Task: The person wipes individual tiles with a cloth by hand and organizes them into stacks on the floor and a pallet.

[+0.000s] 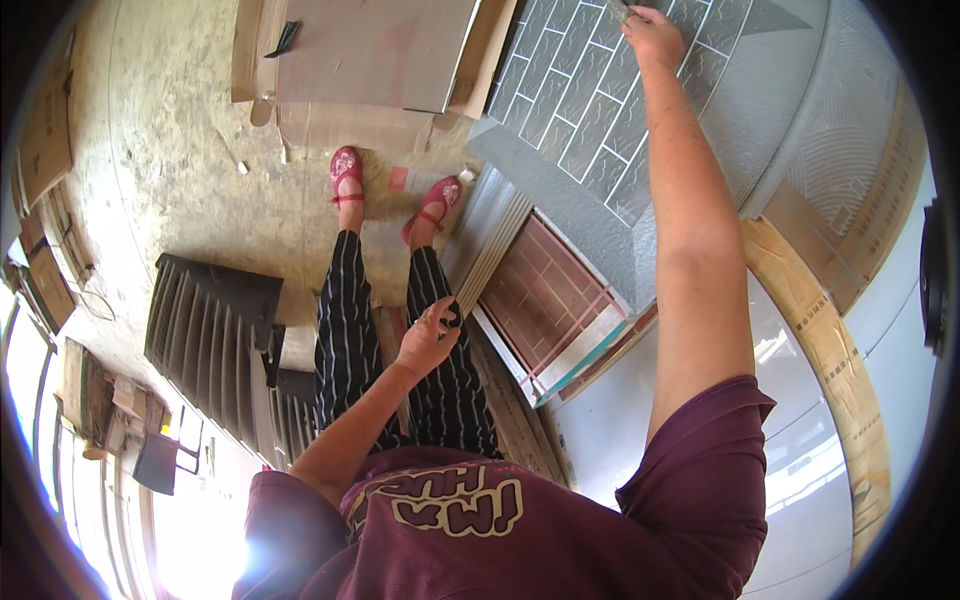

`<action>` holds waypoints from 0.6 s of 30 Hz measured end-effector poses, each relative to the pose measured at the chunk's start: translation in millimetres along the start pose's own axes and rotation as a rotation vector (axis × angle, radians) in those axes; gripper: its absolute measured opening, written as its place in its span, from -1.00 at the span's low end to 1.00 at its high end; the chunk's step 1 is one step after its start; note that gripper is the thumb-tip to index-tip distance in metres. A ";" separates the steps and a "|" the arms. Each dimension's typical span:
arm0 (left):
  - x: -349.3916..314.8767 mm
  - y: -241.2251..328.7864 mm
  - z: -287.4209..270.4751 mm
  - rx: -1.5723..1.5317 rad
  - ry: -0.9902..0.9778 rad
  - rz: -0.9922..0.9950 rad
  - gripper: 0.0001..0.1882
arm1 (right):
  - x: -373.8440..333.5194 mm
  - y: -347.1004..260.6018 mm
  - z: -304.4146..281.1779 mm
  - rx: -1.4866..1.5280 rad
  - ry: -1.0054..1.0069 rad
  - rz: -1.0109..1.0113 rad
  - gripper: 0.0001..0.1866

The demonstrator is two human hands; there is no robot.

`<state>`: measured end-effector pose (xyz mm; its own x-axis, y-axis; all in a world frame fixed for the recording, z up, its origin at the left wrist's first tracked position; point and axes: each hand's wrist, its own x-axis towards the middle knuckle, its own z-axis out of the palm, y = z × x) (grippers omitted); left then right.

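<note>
Right hand (656,42) grips a slim tool (620,11), probably light and stiff, best held there, at a brick-patterned panel (570,98); left hand (430,337), seemingly empty, curls loosely.

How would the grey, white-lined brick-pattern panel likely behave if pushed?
The grey, white-lined brick-pattern panel lies flat and broad, so it's unlikely to roll or tip. Its even, unrumpled pattern hints at stiffness; its large face suggests some weight.

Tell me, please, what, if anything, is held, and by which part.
The right hand holds a thin grey tool by its near end; the left hand looks empty.
</note>
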<state>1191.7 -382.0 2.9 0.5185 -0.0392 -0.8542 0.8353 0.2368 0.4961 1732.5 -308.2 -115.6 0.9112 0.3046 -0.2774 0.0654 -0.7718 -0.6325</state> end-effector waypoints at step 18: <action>-13.9 39.3 -17.0 0.024 0.015 0.036 -0.45 | -239.3 69.9 -70.8 -0.810 -0.602 0.078 -0.84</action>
<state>1214.2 -355.7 31.6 0.5459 -0.0160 -0.8377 0.8202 0.2142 0.5304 1547.8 -474.5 -42.3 0.5828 0.2955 -0.7570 0.4747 -0.8799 0.0220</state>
